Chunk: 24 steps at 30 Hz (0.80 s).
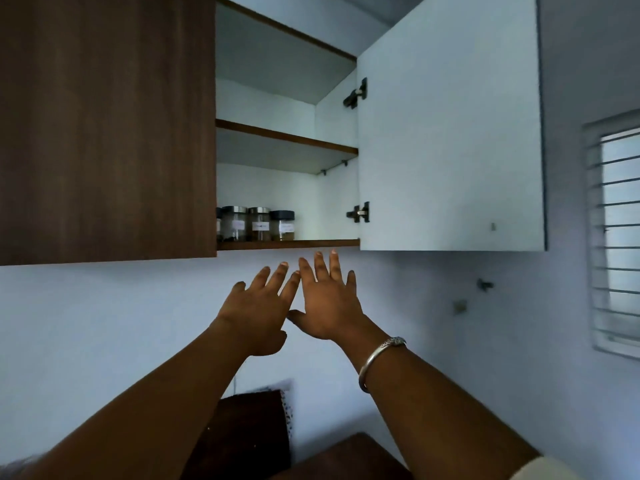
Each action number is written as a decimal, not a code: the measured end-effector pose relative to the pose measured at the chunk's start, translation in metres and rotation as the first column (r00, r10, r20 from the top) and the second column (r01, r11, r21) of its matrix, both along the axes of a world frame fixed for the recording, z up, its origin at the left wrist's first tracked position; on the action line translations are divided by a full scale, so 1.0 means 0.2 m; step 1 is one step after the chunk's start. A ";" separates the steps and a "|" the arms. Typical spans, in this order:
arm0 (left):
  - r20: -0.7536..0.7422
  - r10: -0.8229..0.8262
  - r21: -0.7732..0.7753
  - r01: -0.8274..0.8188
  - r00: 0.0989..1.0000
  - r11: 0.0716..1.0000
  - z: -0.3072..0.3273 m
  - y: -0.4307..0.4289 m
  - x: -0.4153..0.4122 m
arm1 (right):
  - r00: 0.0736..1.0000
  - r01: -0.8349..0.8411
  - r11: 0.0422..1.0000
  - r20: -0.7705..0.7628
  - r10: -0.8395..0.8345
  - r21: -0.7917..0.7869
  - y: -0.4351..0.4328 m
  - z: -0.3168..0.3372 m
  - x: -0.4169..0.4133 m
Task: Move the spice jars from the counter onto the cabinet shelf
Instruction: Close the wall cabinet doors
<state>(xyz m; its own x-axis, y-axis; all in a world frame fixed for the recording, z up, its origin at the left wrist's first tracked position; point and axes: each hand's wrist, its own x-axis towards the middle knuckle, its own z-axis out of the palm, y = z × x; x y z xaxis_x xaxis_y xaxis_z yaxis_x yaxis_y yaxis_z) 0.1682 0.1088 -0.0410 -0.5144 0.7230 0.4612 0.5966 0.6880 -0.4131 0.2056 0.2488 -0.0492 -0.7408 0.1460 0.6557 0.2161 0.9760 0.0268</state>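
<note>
Several glass spice jars stand in a row at the left of the bottom cabinet shelf (311, 243): two with steel lids (234, 223) (259, 224), one with a dark lid (282, 225), and another half hidden behind the closed door. Each of the three carries a white label. My left hand (258, 308) and my right hand (327, 299) are raised side by side just below the shelf's front edge, palms away from me, fingers spread, holding nothing. A metal bangle sits on my right wrist.
The white cabinet door (450, 133) swings open to the right; the brown left door (104, 126) is closed. A middle shelf (287, 138) sits above. A barred window (620, 233) is at far right. Dark brown furniture (249, 431) lies low.
</note>
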 end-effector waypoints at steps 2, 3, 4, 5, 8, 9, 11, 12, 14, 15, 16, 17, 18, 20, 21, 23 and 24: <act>-0.005 -0.068 0.011 0.068 0.998 0.998 0.01 0.10 0.10 | 0.997 0.073 0.997 -0.001 -0.073 0.011 0.10 -0.01 0.13; -0.003 -0.101 0.016 0.101 0.995 0.995 0.02 0.16 0.15 | 0.994 0.112 0.993 -0.006 -0.112 0.018 0.16 -0.01 0.20; -0.004 -0.132 0.019 0.132 0.991 0.991 0.03 0.21 0.21 | 0.988 0.155 0.988 -0.015 -0.155 0.028 0.21 0.00 0.27; -0.011 -0.162 0.021 0.162 0.987 0.987 0.04 0.27 0.26 | 0.980 0.197 0.980 -0.024 -0.196 0.042 0.27 0.00 0.34; -0.077 -0.267 0.007 0.268 0.961 0.963 0.09 0.43 0.41 | 0.959 0.281 0.957 -0.064 -0.277 0.072 0.45 0.01 0.52; -0.102 -0.302 0.003 0.304 0.948 0.953 0.12 0.49 0.45 | 0.951 0.303 0.950 -0.079 -0.297 0.071 0.51 0.01 0.58; -0.126 -0.348 -0.002 0.351 0.929 0.936 0.16 0.60 0.52 | 0.936 0.344 0.937 -0.100 -0.337 0.056 0.62 0.01 0.67; -0.127 -0.364 0.000 0.367 0.923 0.930 0.18 0.66 0.55 | 0.927 0.365 0.930 -0.110 -0.358 0.049 0.67 0.01 0.71; -0.129 -0.389 0.005 0.393 0.912 0.920 0.19 0.80 0.62 | 0.910 0.399 0.916 -0.137 -0.391 0.036 0.78 0.00 0.78; -0.136 -0.401 0.003 0.405 0.906 0.914 0.18 0.87 0.65 | 0.903 0.411 0.911 -0.153 -0.402 0.032 0.84 0.00 0.81; -0.139 -0.414 0.000 0.418 0.900 0.908 0.18 0.94 0.67 | 0.895 0.423 0.906 -0.172 -0.412 0.033 0.90 0.00 0.83; -0.144 -0.426 -0.003 0.430 0.893 0.903 0.17 1.02 0.70 | 0.887 0.432 0.901 -0.195 -0.418 0.036 0.96 0.01 0.85; -0.148 -0.435 -0.003 0.439 0.888 0.898 0.16 1.10 0.72 | 0.878 0.443 0.896 -0.221 -0.424 0.039 1.02 0.01 0.86; -0.159 -0.439 0.011 0.446 0.884 0.895 0.16 1.25 0.75 | 0.861 0.462 0.886 -0.264 -0.436 0.044 1.15 0.02 0.88; -0.166 -0.436 0.027 0.446 0.884 0.895 0.17 1.31 0.76 | 0.853 0.465 0.884 -0.290 -0.434 0.044 1.20 0.03 0.88; -0.209 -0.420 0.060 0.440 0.883 0.896 0.20 1.46 0.77 | 0.840 0.430 0.902 -0.378 -0.389 0.026 1.34 0.05 0.88; -0.237 -0.410 0.072 0.437 0.880 0.896 0.21 1.53 0.77 | 0.833 0.395 0.918 -0.424 -0.355 0.009 1.40 0.05 0.88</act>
<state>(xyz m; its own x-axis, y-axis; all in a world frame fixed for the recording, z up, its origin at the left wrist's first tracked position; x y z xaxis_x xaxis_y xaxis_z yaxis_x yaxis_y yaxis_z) 0.3220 0.4146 0.0008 -0.0523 0.7820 0.6211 0.7506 0.4410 -0.4921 0.3809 0.5284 -0.0384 -0.3067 0.2820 0.9091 0.5764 0.8151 -0.0584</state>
